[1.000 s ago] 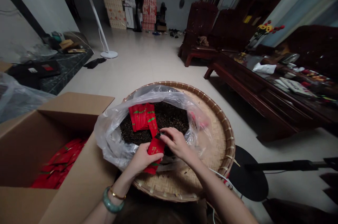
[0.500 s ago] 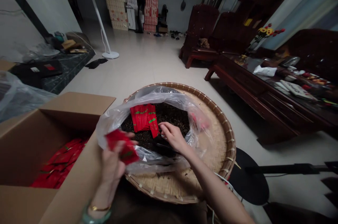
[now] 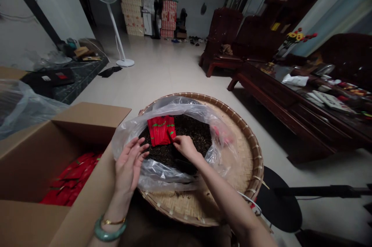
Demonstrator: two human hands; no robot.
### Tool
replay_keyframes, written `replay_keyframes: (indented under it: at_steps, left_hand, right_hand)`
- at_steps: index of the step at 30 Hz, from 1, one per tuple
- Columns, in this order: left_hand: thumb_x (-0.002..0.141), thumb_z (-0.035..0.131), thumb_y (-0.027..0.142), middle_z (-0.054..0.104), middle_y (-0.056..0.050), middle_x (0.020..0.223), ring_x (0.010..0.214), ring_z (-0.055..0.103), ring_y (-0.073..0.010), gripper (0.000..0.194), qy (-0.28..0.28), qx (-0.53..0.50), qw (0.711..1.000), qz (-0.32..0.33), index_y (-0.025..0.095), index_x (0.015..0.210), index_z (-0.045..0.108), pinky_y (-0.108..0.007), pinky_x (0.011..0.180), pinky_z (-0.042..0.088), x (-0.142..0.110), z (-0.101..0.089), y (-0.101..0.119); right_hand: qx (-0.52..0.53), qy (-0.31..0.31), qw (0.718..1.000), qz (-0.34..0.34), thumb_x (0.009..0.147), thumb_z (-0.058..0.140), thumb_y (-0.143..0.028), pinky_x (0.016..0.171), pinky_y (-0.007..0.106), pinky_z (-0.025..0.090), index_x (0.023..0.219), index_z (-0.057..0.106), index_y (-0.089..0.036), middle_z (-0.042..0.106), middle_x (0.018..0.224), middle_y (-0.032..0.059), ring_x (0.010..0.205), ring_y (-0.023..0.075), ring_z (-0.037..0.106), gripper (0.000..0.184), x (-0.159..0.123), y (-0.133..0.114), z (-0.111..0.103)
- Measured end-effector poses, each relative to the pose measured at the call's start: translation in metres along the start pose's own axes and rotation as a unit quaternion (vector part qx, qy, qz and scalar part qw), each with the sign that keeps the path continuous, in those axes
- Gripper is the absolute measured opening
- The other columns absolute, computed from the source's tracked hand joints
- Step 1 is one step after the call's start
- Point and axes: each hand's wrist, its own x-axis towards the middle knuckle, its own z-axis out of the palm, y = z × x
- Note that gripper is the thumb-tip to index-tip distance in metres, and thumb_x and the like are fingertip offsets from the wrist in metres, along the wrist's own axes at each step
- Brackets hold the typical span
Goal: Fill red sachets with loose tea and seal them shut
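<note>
Red packets [image 3: 158, 130] with green marks lie in an overlapping row on dark loose tea leaves [image 3: 193, 132] inside a clear plastic bag [image 3: 124, 132]. My right hand [image 3: 187, 148] pinches the lower edge of the rightmost red packet, its thumb and fingers pressed together. To the left, my left hand [image 3: 129, 165] is open with nothing in it, fingers spread beside the bag's left rim. The bag rests on a round woven bamboo tray [image 3: 245, 169].
An open cardboard box [image 3: 93, 185] at the left holds many red packets [image 3: 74, 179]. A black round base with a pole [image 3: 280, 198] stands right of the tray. Farther off are a white fan [image 3: 124, 62], a dark wooden table [image 3: 276, 103] and stacked boxes [image 3: 132, 14].
The red packet in my left hand has left it, and that hand is now open. My right hand has shifted slightly and grips the row's rightmost packet. The view has tilted a little.
</note>
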Motion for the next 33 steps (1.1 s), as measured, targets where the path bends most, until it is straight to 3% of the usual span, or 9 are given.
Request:
replay_keyframes:
  at_steps: [3, 5, 9, 13, 17, 20, 25, 29, 33]
  left_hand:
    - [0.071, 0.073, 0.035, 0.061, -0.014, 0.119, 0.093, 0.065, -0.0209, 0.051, -0.032, 0.035, 0.996, -0.072, 0.015, 0.114, 0.055, -0.028, 0.072, 0.055, 0.002, 0.006, -0.007]
    - [0.074, 0.069, 0.036, 0.059, -0.018, 0.123, 0.098, 0.065, -0.0227, 0.058, -0.047, 0.031, 0.991, -0.122, 0.013, 0.123, 0.049, -0.03, 0.078, 0.055, 0.002, 0.01, -0.01]
    - [0.063, 0.079, 0.024, 0.061, -0.021, 0.12, 0.105, 0.063, -0.0261, 0.081, -0.119, 0.1, 0.97, -0.186, 0.01, 0.133, 0.04, -0.034, 0.087, 0.053, -0.002, 0.014, -0.021]
    - [0.057, 0.081, 0.028, 0.062, -0.017, 0.12, 0.106, 0.062, -0.0276, 0.087, -0.147, 0.197, 0.965, -0.092, 0.012, 0.134, 0.043, -0.039, 0.095, 0.05, -0.006, 0.013, -0.035]
    - [0.062, 0.077, 0.035, 0.07, -0.012, 0.105, 0.099, 0.066, -0.0269, 0.072, -0.143, 0.258, 0.955, -0.032, 0.012, 0.125, 0.053, -0.039, 0.092, 0.052, -0.012, 0.015, -0.043]
    - [0.062, 0.076, 0.037, 0.071, -0.012, 0.102, 0.095, 0.067, -0.0265, 0.066, -0.136, 0.264, 0.955, -0.025, 0.012, 0.12, 0.057, -0.038, 0.088, 0.054, -0.016, 0.018, -0.045]
    - [0.061, 0.076, 0.036, 0.07, -0.014, 0.104, 0.095, 0.067, -0.0274, 0.064, -0.127, 0.236, 0.963, -0.039, 0.011, 0.117, 0.056, -0.039, 0.088, 0.054, -0.019, 0.021, -0.048]
    - [0.061, 0.075, 0.035, 0.071, -0.013, 0.103, 0.096, 0.067, -0.0272, 0.059, -0.127, 0.234, 0.963, -0.04, 0.013, 0.113, 0.059, -0.038, 0.087, 0.054, -0.02, 0.021, -0.05]
    - [0.065, 0.071, 0.033, 0.072, -0.01, 0.098, 0.092, 0.068, -0.0251, 0.039, -0.131, 0.285, 0.95, 0.005, 0.015, 0.099, 0.066, -0.036, 0.087, 0.054, -0.022, 0.018, -0.052]
  right_hand:
    - [0.011, 0.057, 0.997, -0.043, 0.086, 0.054, -0.015, 0.078, 0.028, 0.046, 0.095, 0.069, -0.022, 0.071, 0.096, 0.0053, 0.089, 0.0185, 0.061, 0.019, -0.017, -0.003, -0.005]
    - [0.027, 0.12, 0.984, -0.125, 0.089, 0.052, -0.018, 0.084, 0.032, 0.047, 0.096, 0.069, -0.024, 0.071, 0.097, 0.0056, 0.093, 0.0195, 0.058, 0.02, -0.031, -0.007, -0.008]
    - [0.054, 0.195, 0.95, -0.24, 0.089, 0.051, -0.019, 0.091, 0.04, 0.047, 0.093, 0.07, -0.028, 0.07, 0.101, 0.0048, 0.101, 0.0208, 0.054, 0.022, -0.053, -0.011, -0.014]
    - [0.157, 0.221, 0.945, -0.182, 0.082, 0.053, -0.014, 0.094, 0.043, 0.047, 0.11, 0.065, -0.027, 0.059, 0.121, 0.0084, 0.114, 0.0232, 0.05, 0.033, -0.06, -0.008, -0.022]
    - [0.261, 0.2, 0.94, -0.096, 0.081, 0.052, -0.019, 0.075, 0.03, 0.055, 0.128, 0.053, -0.021, 0.057, 0.119, 0.0123, 0.101, 0.0209, 0.059, 0.047, -0.061, -0.008, -0.025]
    - [0.216, 0.216, 0.947, -0.103, 0.086, 0.052, -0.022, 0.082, 0.032, 0.053, 0.128, 0.053, -0.021, 0.061, 0.111, 0.011, 0.099, 0.0207, 0.06, 0.042, -0.063, -0.009, -0.02]
    - [0.115, 0.272, 0.943, -0.151, 0.092, 0.044, -0.02, 0.096, 0.038, 0.047, 0.136, 0.044, -0.021, 0.058, 0.123, 0.0127, 0.111, 0.0216, 0.055, 0.044, -0.068, -0.01, -0.01]
    - [0.146, 0.274, 0.94, -0.142, 0.092, 0.046, -0.021, 0.091, 0.034, 0.049, 0.121, 0.057, -0.02, 0.062, 0.114, 0.0112, 0.104, 0.0198, 0.058, 0.031, -0.067, -0.011, -0.013]
    - [0.15, 0.282, 0.946, -0.061, 0.085, 0.061, -0.03, 0.067, 0.029, 0.05, 0.081, 0.064, -0.019, 0.058, 0.085, 0.0067, 0.078, 0.0174, 0.056, 0.013, -0.064, -0.009, -0.022]
